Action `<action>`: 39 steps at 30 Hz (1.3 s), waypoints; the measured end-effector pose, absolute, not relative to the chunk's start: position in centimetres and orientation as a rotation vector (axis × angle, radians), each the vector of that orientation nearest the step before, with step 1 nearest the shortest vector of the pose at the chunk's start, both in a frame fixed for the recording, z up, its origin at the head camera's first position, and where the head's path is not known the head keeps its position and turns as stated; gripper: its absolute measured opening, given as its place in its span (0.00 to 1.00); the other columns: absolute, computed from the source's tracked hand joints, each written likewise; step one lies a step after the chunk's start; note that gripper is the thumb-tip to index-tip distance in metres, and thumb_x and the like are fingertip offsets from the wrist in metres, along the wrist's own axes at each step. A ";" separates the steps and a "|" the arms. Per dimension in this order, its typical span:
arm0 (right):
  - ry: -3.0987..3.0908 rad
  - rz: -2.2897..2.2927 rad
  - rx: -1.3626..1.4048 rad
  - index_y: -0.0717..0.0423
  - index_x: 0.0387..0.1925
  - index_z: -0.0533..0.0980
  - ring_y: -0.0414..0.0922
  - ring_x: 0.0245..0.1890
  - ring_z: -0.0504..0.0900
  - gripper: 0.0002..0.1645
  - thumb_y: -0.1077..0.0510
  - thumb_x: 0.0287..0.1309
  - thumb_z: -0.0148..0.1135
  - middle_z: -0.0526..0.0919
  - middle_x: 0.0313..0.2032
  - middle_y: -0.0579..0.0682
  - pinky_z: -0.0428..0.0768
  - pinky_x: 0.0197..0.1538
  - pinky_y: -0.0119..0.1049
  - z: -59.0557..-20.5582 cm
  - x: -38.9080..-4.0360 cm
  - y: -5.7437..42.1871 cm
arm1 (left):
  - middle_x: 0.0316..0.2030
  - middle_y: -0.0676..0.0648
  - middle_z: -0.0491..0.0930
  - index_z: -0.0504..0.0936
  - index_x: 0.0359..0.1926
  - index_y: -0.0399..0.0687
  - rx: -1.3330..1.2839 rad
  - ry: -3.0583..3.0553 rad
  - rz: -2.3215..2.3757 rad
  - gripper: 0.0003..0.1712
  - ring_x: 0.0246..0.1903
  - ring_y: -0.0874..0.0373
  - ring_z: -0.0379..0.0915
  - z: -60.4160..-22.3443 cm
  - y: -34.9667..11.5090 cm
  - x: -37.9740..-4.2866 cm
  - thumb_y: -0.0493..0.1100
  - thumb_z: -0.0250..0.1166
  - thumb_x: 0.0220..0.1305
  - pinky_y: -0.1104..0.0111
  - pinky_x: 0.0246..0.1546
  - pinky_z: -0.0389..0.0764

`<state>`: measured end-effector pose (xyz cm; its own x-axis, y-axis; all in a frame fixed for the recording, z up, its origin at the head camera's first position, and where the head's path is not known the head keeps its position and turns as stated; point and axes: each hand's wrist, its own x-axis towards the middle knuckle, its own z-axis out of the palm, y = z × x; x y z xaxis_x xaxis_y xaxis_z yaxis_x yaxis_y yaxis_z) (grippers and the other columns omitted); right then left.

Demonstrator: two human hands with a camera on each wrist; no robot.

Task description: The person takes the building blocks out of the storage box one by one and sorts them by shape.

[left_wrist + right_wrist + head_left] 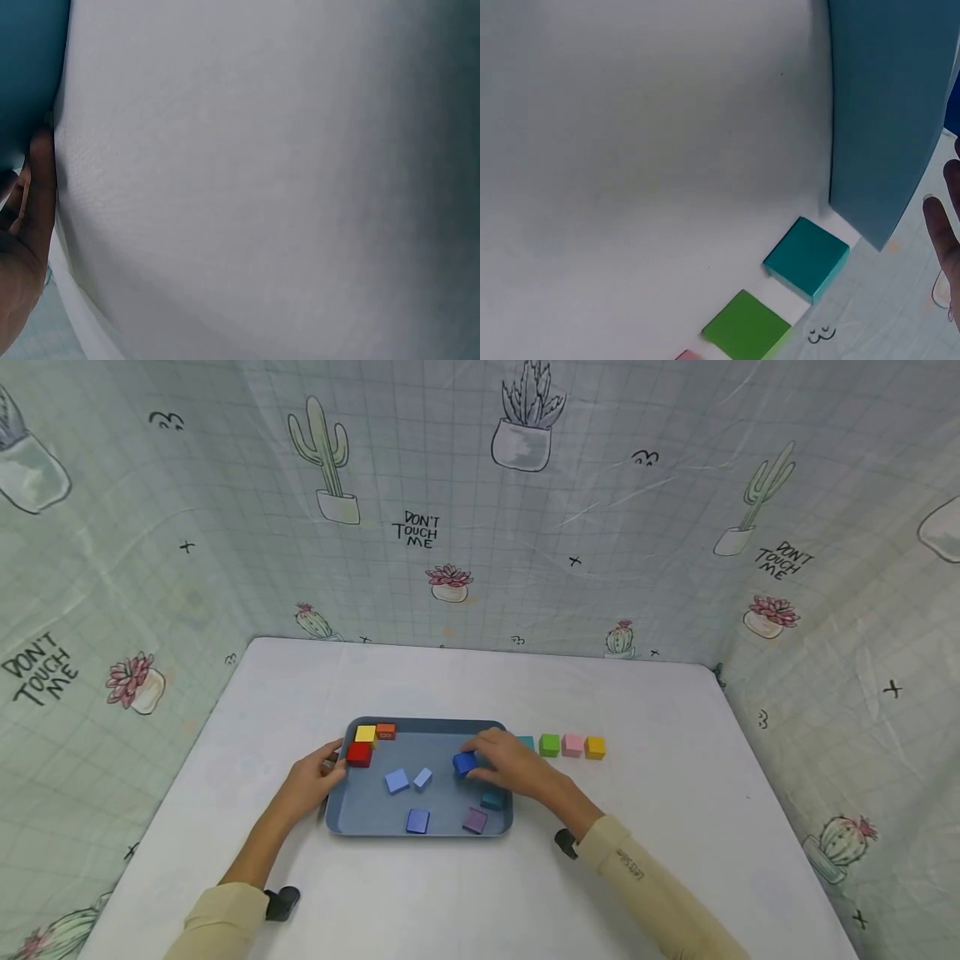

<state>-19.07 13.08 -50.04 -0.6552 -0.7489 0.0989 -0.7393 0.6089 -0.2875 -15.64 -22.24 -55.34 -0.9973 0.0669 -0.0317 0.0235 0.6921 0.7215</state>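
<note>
A blue-grey tray lies on the white table. My left hand holds its left rim, and the left wrist view shows those fingers along the tray's outer side. Over the tray's right part, my right hand pinches a dark blue block between thumb and fingers. Grouped in the tray's far left corner are a yellow block, an orange block and a red block. Two light blue blocks lie mid-tray. Nearer me are a periwinkle block, a purple block and a teal block.
Right of the tray, a row of blocks stands on the table: turquoise, green, pink and amber. My right forearm crosses in front of this side. A cactus-printed cloth hangs behind the table and at both sides.
</note>
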 end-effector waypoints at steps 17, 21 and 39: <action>2.838 -0.448 -1.151 0.51 0.53 0.75 0.42 0.50 0.73 0.24 0.46 0.57 0.63 0.78 0.48 0.45 0.71 0.54 0.36 -49.4 -19.6 14.4 | 0.45 0.34 0.74 0.63 0.65 0.30 0.078 2.835 1.197 0.30 0.35 0.50 0.72 -55.2 -22.1 -15.5 0.40 0.55 0.64 0.63 0.33 0.76; 2.851 -0.473 -1.094 0.51 0.53 0.75 0.42 0.52 0.72 0.24 0.46 0.57 0.63 0.77 0.49 0.46 0.71 0.55 0.36 -49.1 -19.6 14.8 | 0.45 0.34 0.74 0.62 0.65 0.30 0.082 2.837 1.194 0.31 0.35 0.51 0.72 -55.2 -22.3 -15.6 0.41 0.55 0.65 0.63 0.33 0.76; 2.893 -0.534 -1.074 0.52 0.53 0.75 0.43 0.49 0.73 0.24 0.47 0.56 0.64 0.77 0.47 0.47 0.72 0.53 0.38 -49.2 -19.5 17.1 | 0.44 0.35 0.75 0.64 0.64 0.29 0.109 2.849 1.206 0.30 0.36 0.50 0.74 -55.0 -22.3 -15.4 0.40 0.55 0.64 0.62 0.34 0.77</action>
<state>-19.50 17.06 -49.16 -0.7648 -0.6351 0.1083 -0.6319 0.7067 -0.3184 -15.42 -22.26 -55.01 -0.9965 0.0828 -0.0150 0.0468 0.6939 0.7186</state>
